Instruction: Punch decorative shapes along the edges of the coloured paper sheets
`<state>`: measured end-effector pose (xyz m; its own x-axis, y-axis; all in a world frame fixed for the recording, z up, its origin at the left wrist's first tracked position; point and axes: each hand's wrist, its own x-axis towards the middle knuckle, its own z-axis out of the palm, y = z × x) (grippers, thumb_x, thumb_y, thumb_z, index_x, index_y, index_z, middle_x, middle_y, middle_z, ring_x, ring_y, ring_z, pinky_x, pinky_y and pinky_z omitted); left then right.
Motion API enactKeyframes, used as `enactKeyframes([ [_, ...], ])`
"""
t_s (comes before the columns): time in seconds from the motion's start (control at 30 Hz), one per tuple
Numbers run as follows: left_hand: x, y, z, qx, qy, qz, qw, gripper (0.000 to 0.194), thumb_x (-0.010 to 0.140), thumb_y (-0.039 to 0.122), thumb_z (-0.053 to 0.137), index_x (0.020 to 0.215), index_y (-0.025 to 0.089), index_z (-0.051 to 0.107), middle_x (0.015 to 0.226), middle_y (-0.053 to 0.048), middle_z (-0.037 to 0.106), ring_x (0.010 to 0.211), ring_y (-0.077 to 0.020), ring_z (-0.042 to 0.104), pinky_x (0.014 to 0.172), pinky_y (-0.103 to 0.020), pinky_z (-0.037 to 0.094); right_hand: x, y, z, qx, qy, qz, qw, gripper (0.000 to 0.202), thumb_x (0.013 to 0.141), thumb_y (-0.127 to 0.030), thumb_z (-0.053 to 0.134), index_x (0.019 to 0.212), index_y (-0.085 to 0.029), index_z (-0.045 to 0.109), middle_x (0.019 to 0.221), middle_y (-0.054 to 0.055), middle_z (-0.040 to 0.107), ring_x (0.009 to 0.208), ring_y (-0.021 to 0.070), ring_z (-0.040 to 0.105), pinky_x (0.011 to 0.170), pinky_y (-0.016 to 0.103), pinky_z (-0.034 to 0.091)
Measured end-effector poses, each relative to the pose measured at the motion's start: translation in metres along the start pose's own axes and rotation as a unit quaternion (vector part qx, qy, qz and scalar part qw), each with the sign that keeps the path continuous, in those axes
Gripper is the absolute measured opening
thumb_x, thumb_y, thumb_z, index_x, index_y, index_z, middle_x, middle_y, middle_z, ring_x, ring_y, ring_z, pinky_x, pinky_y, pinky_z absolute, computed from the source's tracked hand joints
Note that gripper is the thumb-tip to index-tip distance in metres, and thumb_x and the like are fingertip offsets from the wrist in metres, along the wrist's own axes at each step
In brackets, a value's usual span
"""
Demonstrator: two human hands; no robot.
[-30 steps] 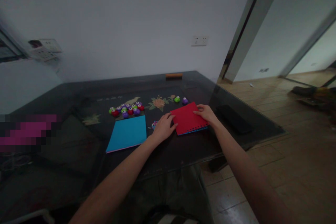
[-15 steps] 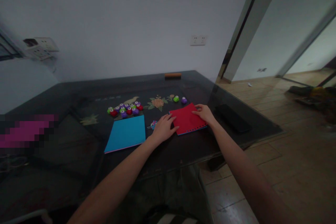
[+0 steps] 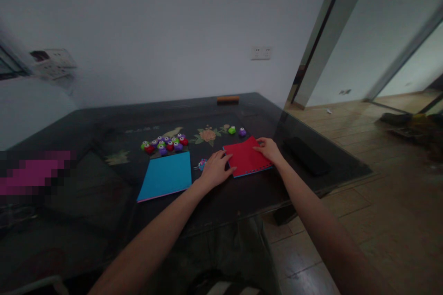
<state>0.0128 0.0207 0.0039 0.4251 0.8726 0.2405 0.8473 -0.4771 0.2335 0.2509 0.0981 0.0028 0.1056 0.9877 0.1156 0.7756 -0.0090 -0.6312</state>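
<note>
A red sheet [image 3: 244, 156] with a row of punched holes along its near edge lies on the dark table, a thin blue edge showing beneath it. My left hand [image 3: 217, 169] rests at its left side, fingers apart and fingertips on the red surface. At the upper right edge, my right hand [image 3: 268, 150] pinches the sheet between thumb and fingers. Just left of my left hand is a small multicoloured beaded item [image 3: 201, 164], partly covered. Farther left lies a blue sheet [image 3: 168, 175] with a pinkish layer under it.
Several red, green and purple toys with eyes [image 3: 166, 144] cluster behind the blue sheet. One green toy [image 3: 232, 130] and one purple toy [image 3: 242, 132] stand beyond the red sheet. A black flat object [image 3: 306, 156] lies right; a brown cylinder [image 3: 227, 99] sits near the wall.
</note>
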Motion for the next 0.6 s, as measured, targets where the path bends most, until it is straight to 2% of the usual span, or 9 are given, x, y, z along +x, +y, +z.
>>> enactKeyframes([
  [0.27, 0.0014, -0.002, -0.001, -0.013, -0.019, 0.002, 1.0, 0.055, 0.082, 0.053, 0.045, 0.127, 0.021, 0.048, 0.134, -0.011, 0.044, 0.125, -0.0257, 0.039, 0.105, -0.041, 0.028, -0.0031, -0.0061, -0.003, -0.023, -0.008, 0.009, 1.0, 0.036, 0.068, -0.027, 0.07, 0.102, -0.014, 0.065, 0.078, 0.005, 0.064, 0.065, 0.0134, 0.057, 0.06, 0.024, 0.041],
  [0.6, 0.0014, -0.0011, -0.0021, -0.011, -0.025, -0.001, 1.0, 0.054, 0.083, 0.052, 0.044, 0.126, 0.021, 0.049, 0.135, -0.01, 0.045, 0.126, -0.0259, 0.038, 0.106, -0.042, 0.027, -0.0011, -0.0023, -0.0004, -0.021, 0.001, 0.0, 1.0, 0.036, 0.068, -0.026, 0.07, 0.101, -0.015, 0.065, 0.076, 0.004, 0.064, 0.065, 0.0135, 0.057, 0.059, 0.024, 0.041],
])
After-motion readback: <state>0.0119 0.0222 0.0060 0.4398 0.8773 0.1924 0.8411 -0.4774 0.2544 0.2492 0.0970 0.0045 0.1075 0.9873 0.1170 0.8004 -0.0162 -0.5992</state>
